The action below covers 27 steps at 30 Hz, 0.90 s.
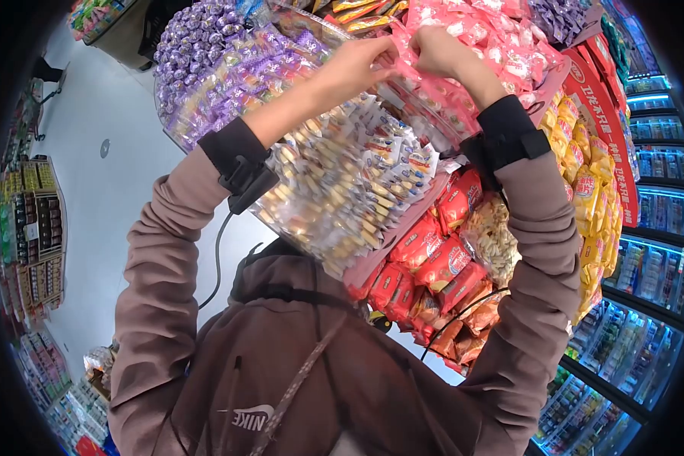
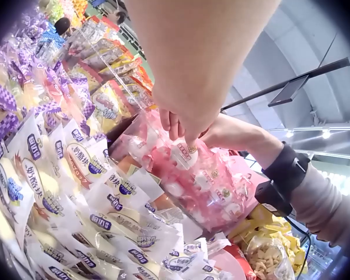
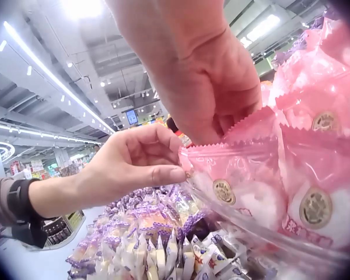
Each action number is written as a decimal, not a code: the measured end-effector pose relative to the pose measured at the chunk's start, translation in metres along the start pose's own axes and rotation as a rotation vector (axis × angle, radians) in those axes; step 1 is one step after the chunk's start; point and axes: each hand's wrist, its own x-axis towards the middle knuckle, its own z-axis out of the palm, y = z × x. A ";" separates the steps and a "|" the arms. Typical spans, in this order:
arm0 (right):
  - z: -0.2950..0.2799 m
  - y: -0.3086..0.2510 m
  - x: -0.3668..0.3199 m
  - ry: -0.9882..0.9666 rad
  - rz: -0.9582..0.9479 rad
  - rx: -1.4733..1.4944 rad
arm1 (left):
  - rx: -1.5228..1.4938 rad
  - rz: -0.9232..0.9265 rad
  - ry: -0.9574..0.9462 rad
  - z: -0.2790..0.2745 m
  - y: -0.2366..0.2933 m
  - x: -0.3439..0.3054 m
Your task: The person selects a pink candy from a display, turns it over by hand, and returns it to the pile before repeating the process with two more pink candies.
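My left hand (image 3: 131,160) pinches the left corner of a pink candy packet (image 3: 245,195) between thumb and fingers. The packet has a clear front, white contents and a round gold label. Right beside it, my right hand (image 3: 221,87) has curled fingers at the packet's top edge, their tips hidden behind it. In the head view, the left hand (image 1: 365,67) and right hand (image 1: 442,53) nearly meet over the front of the pink packets' bin (image 1: 425,110). More pink packets (image 2: 207,178) lie close around the hands in the left wrist view.
White-wrapped snack bars (image 1: 387,152) fill a bin nearer my body, with purple-wrapped sweets (image 1: 197,34) to the left. Red packets (image 1: 441,251) lie below, and yellow packets (image 1: 589,182) hang over to the right. A clear bin rim (image 3: 251,224) runs before the pink packets.
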 end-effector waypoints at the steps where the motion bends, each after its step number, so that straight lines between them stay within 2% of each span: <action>1: 0.003 -0.001 0.001 -0.013 0.021 -0.057 | 0.008 0.014 0.003 0.000 -0.001 0.000; 4: 0.007 0.000 -0.001 0.007 -0.002 0.026 | 0.077 0.081 0.012 0.000 -0.007 0.002; 7: -0.022 -0.002 0.001 -0.266 0.038 -0.011 | 0.070 0.051 -0.006 0.002 -0.008 0.008; 10: -0.034 0.013 -0.005 -0.074 0.124 0.210 | -0.010 -0.005 -0.042 0.007 -0.006 0.014; 14: -0.026 0.033 0.002 0.027 0.085 0.159 | -0.077 -0.070 -0.090 0.008 -0.002 0.018; 20: -0.012 0.033 0.011 -0.171 0.080 0.124 | -0.011 -0.038 -0.117 0.005 -0.004 0.015; 23: -0.006 0.026 0.013 -0.146 0.132 -0.016 | -0.081 -0.015 -0.090 0.005 -0.006 0.014; 27: 0.006 0.025 0.011 -0.070 0.197 -0.044 | -0.081 0.036 -0.083 0.007 -0.011 0.015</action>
